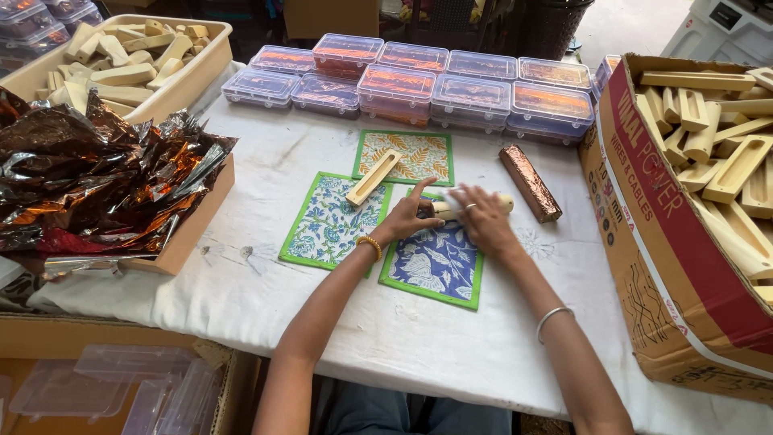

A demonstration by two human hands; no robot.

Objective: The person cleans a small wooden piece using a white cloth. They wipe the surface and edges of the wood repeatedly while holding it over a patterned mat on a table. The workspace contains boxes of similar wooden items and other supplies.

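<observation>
Lids and boxes of clear plastic [121,387] lie in a carton at my near left, below the table [386,338], which has a white cloth on it. On the cloth, my left hand [407,219] rests with spread fingers at the edge of a blue printed mat [435,262], and the fingertips touch a pale wooden piece [503,201]. My right hand [479,217] lies over this piece and presses it down; it looks blurred, so I cannot tell if the grip is closed around the wood. Just left is a second mat, white with blue flowers [330,221], and behind it a yellow leaf mat [407,155]; a wooden tray piece [373,177] lies across both. A bar wrapped in copper foil [529,183] lies to the right of my hands. At far left, crumpled foil sheets [97,177] fill a box. At right, a cardboard carton [668,242] holds many wooden pieces. Farthest, packed clear boxes [419,80] stand in rows.
</observation>
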